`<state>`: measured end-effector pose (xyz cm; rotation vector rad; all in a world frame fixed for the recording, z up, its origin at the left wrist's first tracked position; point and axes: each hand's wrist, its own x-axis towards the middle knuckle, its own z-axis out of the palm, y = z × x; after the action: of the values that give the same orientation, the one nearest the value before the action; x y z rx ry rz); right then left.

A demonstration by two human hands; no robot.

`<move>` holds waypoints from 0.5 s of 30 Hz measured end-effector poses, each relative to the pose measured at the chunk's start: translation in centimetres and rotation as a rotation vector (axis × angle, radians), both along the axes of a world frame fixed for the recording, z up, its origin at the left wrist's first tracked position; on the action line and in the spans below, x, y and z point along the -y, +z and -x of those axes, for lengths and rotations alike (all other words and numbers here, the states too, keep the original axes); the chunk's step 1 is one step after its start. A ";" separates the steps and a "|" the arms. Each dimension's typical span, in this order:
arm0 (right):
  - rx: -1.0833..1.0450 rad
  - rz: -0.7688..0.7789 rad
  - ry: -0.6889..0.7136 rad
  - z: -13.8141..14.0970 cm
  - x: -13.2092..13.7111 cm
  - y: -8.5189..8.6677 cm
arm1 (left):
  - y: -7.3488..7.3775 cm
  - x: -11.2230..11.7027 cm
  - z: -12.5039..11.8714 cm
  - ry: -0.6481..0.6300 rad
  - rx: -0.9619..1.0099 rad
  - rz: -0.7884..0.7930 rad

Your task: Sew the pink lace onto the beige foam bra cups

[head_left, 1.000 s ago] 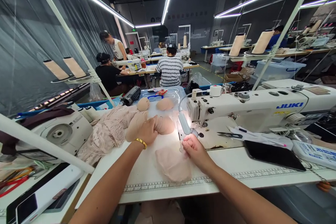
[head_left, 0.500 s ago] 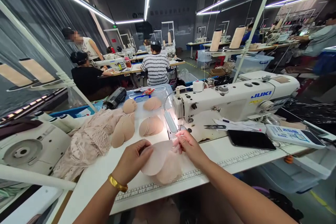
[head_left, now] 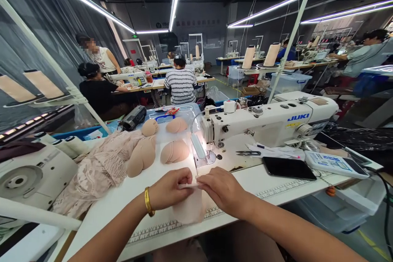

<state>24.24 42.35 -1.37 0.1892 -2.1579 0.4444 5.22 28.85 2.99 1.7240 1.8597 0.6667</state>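
Note:
My left hand (head_left: 170,188), with a gold bangle on the wrist, and my right hand (head_left: 221,188) meet over the white table (head_left: 123,204), both pinching the top edge of a pale pink fabric cup piece (head_left: 190,208) that hangs down between them. Just beyond lies the needle area of a white JUKI sewing machine (head_left: 270,120), lit by its lamp. Stacks of beige foam cups (head_left: 175,151) and a heap of pink lace fabric (head_left: 98,170) lie to the left behind my hands.
Small snips (head_left: 248,153), a black phone (head_left: 288,168) and a control panel (head_left: 336,163) lie right of the needle. Another machine (head_left: 30,176) stands at left. A printed ruler runs along the table's front edge. Other people sit at machines behind.
My left hand came back from the stacked cups with one cup, and both hands drew together toward the table's front, folding the pink piece between them. The camera turned slightly right.

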 end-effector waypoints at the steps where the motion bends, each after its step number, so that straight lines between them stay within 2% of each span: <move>1: -0.055 -0.025 -0.043 0.2 -0.2 0.2 | -0.1 0.2 0.2 0.045 -0.056 -0.086; 3: -0.121 -0.031 -0.086 0.7 -0.7 0.0 | -0.3 0.7 0.3 0.108 -0.271 -0.366; 5: -0.116 -0.063 -0.104 1.3 -1.4 -0.9 | -0.7 1.1 0.2 0.077 -0.565 -0.615; 6: -0.083 -0.105 -0.104 1.6 -2.0 -1.6 | -1.1 1.2 0.0 0.038 -0.697 -0.672; 8: 0.012 -0.222 -0.068 2.2 -3.4 -3.1 | -1.9 0.9 -0.4 -0.080 -0.837 -0.618; 11: 0.231 -0.352 0.049 2.7 -5.9 -4.7 | -3.4 -0.5 -0.8 -0.224 -0.791 -0.431; 13: 0.406 -0.331 0.101 2.8 -7.3 -5.2 | -4.6 -2.1 -0.7 -0.251 -0.771 -0.422; 15: 0.526 -0.245 0.123 2.6 -8.4 -5.4 | -5.8 -3.7 -0.2 -0.222 -0.800 -0.447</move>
<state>21.60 50.73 -6.77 0.3772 -2.7297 0.3202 5.43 32.57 -2.84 2.7401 2.0436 0.3269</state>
